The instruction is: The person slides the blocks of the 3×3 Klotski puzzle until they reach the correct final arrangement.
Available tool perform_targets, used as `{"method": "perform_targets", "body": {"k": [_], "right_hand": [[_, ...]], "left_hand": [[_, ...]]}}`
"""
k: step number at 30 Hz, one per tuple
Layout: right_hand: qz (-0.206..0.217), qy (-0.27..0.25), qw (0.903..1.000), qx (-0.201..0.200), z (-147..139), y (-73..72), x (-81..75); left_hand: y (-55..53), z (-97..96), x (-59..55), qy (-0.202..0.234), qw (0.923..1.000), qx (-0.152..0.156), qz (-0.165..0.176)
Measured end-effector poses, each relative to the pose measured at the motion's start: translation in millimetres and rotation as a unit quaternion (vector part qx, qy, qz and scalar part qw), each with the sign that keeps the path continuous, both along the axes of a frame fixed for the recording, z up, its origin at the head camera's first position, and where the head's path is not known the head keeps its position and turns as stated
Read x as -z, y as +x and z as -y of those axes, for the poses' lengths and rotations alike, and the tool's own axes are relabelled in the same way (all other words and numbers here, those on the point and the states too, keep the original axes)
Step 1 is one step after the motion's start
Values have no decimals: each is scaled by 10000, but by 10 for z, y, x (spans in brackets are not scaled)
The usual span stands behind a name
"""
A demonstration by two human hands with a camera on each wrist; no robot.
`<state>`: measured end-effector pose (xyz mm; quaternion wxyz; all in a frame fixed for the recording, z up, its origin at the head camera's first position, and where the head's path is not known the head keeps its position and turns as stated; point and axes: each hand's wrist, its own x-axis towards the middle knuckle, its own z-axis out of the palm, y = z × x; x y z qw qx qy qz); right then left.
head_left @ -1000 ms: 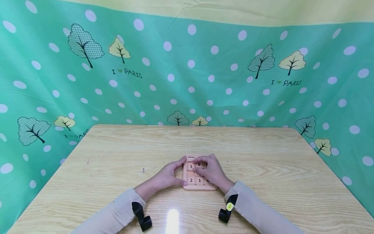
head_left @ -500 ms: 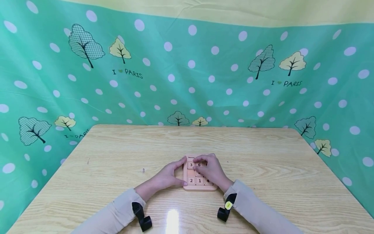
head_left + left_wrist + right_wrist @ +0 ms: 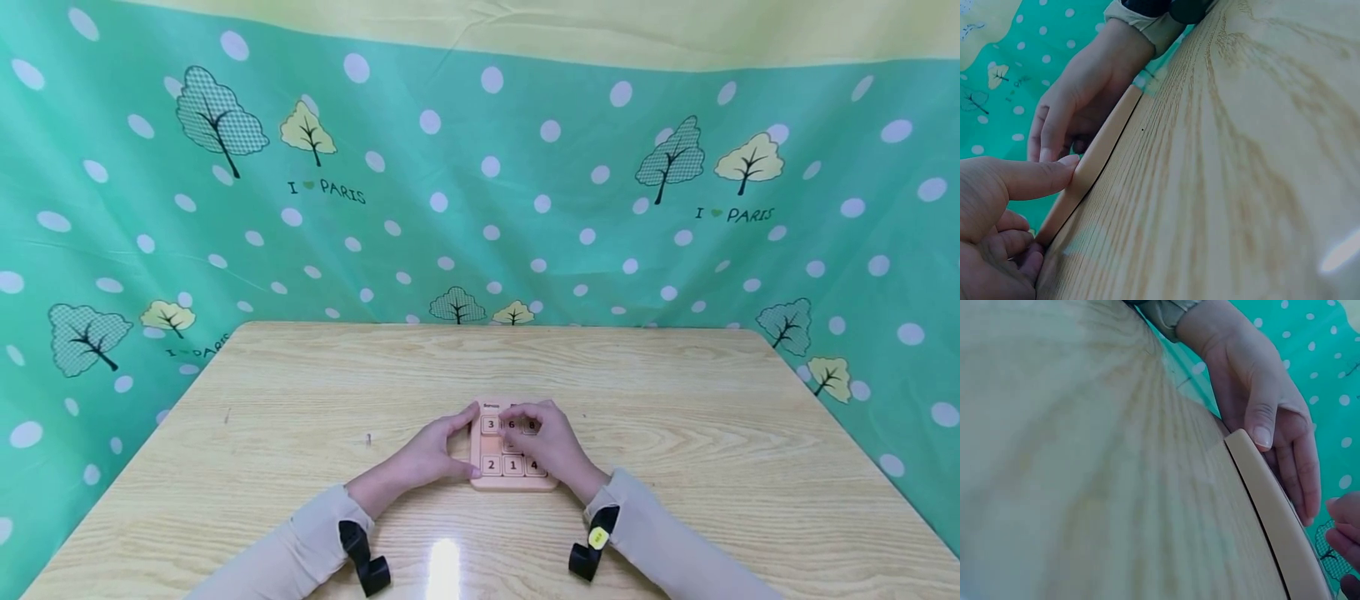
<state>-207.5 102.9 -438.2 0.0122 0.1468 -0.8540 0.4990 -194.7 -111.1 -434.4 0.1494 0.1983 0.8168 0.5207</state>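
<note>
A pink number sliding puzzle (image 3: 516, 484) lies flat on the table. My left hand (image 3: 429, 452) holds its left side, thumb at the near corner and fingers at the far one; the left wrist view shows the thumb against the puzzle's edge (image 3: 1088, 172). Over the right part of the board is my right hand (image 3: 553, 443), index finger and thumb bent close above the tiles. The 3 tile (image 3: 491, 424) sits in the top row with 6 and 8. Below the 3 is an empty slot; 2, 1 and 4 form the near row. The right hand covers most of the middle row.
The wood-grain table (image 3: 315, 375) extends around the puzzle on all sides. A green dotted curtain (image 3: 487, 225) hangs behind it and along both sides. Black camera straps (image 3: 363, 557) are on both wrists.
The 3 tile has slid slightly away from me, into line with the 6. My right hand has since shifted a little right, uncovering the 8. The left hand stays in place.
</note>
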Motion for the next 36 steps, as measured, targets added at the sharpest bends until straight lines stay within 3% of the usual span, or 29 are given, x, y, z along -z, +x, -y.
{"method": "perform_targets", "body": {"k": [17,36], "right_hand": [[121,112,9986,-508,-64,272,17],[156,79,9968,-774,-61,289,26]], "left_hand": [[-6,-9,35,-147,9998,-103,-105],[-6,-15,16,-110,9999,-109,-55]]}}
